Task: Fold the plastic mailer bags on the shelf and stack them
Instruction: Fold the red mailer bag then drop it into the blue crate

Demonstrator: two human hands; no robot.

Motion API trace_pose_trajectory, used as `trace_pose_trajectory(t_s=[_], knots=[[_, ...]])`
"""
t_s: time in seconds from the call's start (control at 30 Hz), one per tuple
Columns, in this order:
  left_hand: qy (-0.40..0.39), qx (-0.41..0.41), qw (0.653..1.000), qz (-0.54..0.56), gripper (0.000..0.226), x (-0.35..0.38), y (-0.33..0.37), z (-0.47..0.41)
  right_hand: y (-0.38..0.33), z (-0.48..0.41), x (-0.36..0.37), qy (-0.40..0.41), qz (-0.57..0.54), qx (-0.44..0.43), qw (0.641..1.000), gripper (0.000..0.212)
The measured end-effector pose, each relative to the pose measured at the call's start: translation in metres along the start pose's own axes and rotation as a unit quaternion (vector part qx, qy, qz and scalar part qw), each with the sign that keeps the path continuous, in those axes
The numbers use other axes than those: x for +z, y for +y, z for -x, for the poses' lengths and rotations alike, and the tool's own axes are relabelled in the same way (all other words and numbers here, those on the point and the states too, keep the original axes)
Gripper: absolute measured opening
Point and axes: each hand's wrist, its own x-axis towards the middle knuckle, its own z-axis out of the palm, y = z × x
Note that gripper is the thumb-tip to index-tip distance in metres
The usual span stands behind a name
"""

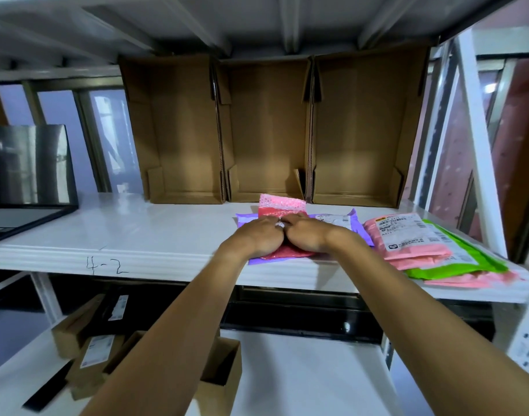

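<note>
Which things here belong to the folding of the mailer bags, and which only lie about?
Belong to the job: red mailer, pressed by left hand and right hand; purple mailer under it; pink and green mailer pile at the right; shelf.
Lying about: three cardboard boxes at the back; dark screen at the left; small boxes on the lower shelf.

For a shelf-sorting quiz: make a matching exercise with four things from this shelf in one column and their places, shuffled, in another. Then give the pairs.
1 red mailer
2 purple mailer
3 green mailer
4 boxes

A at the back of the shelf
B under the left hand and right hand
C in the stack at the right
D beneath the red mailer

Pairs: 1-B, 2-D, 3-C, 4-A
</note>
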Motion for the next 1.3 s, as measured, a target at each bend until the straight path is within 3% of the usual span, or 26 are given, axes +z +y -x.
trace_pose_trajectory(t_s=[0.13, 0.3, 0.5, 0.7, 0.97, 1.3], knots=[[-0.012, -0.018, 0.996, -0.09, 0.046, -0.011, 0.012, -0.011, -0.002, -0.007, -0.008, 0.008, 0.015, 0.004, 1.0, 0.043], [0.109, -0.032, 0.983, -0.147, 0.031, -0.009, 0.021, -0.014, -0.001, -0.012, 0.01, 0.098, 0.062, 0.027, 0.993, 0.038], [0.153, 0.027, 0.984, -0.084, 0.033, 0.01, -0.005, -0.025, -0.008, -0.02, 0.01, 0.113, 0.076, 0.054, 0.989, 0.046], [0.123, 0.038, 0.984, -0.124, 0.04, 0.008, -0.008, -0.031, 0.001, -0.023, 0.017, 0.115, 0.056, 0.056, 0.99, 0.048], [0.024, 0.014, 1.0, -0.01, 0.048, 0.004, -0.008, -0.031, -0.003, -0.023, 0.015, 0.078, 0.036, 0.048, 0.995, 0.05], [-0.001, -0.034, 0.995, -0.089, 0.053, 0.006, -0.015, -0.045, 0.0, -0.027, 0.014, 0.074, 0.074, 0.034, 0.994, 0.05]])
